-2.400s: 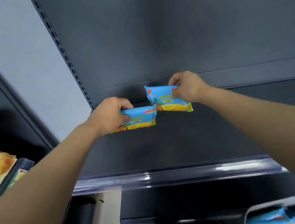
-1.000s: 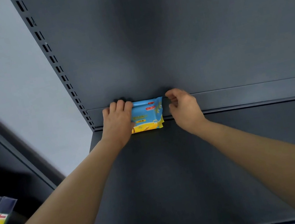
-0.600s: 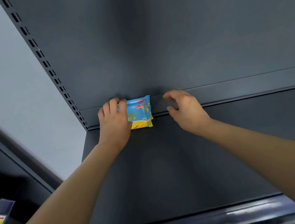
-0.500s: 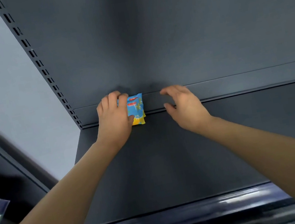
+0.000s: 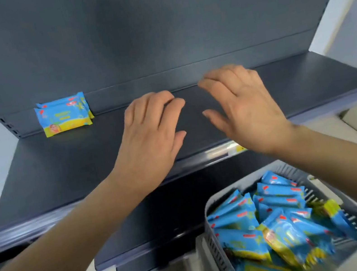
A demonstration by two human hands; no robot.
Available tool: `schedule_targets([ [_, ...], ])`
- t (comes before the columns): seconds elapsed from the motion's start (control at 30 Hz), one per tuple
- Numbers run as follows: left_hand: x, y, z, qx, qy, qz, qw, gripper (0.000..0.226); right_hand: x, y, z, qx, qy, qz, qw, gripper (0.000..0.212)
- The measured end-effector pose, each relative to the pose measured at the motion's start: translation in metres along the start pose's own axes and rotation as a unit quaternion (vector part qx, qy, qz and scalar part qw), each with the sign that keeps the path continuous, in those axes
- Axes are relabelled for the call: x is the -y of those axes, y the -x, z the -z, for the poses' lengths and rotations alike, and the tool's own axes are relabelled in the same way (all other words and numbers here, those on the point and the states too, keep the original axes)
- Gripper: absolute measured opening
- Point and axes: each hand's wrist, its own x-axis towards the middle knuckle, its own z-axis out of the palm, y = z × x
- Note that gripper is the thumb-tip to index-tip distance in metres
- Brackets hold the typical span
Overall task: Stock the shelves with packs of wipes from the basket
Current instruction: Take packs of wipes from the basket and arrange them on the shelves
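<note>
The two packs of wipes (image 5: 63,115) are now standing alone in the back left corner of the shelf (image 5: 59,170). They are standing one behind the other on their long edges, leaning against the back panel (image 5: 154,32). A moment ago the left hand (image 5: 148,131) was pressing against them there, with the right hand (image 5: 243,109) hovering just beside. Now both hands are clear of them and are hanging over the middle of the shelf, well apart from the corner. Each hand is holding nothing, with its fingers spread and loosely bent and its palm facing down.

The view is also dipping, so the basket (image 5: 211,237) is showing at the lower right, below the shelf edge. It is holding a loose heap of the same blue and yellow packs (image 5: 271,221).

For the task, this is looking like the end of one placement. The first two packs are sitting where a row can begin, and nothing is touching them. The rest of the shelf beside them is lying bare. The hands are probably heading back to the basket for the next packs, and most of the stocking is still waiting to be done.
</note>
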Motion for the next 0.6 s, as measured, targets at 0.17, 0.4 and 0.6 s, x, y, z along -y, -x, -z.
schedule_targets([
  [0.17,-0.094,0.027,-0.045,0.081,0.063,-0.038,0.994,0.052,-0.032,0.108,0.019,0.109,-0.023,-0.047,0.993,0.044],
  [0.4,-0.156,0.091,-0.128,0.414,0.089,-0.018,0.906,0.052,-0.060,0.222,-0.020,0.407,-0.077,-0.098,0.905,0.045],
  [0.6,-0.155,0.128,-0.157,0.542,0.026,-0.005,0.840,0.049,-0.064,0.276,-0.066,0.585,-0.101,-0.183,0.783,0.057],
])
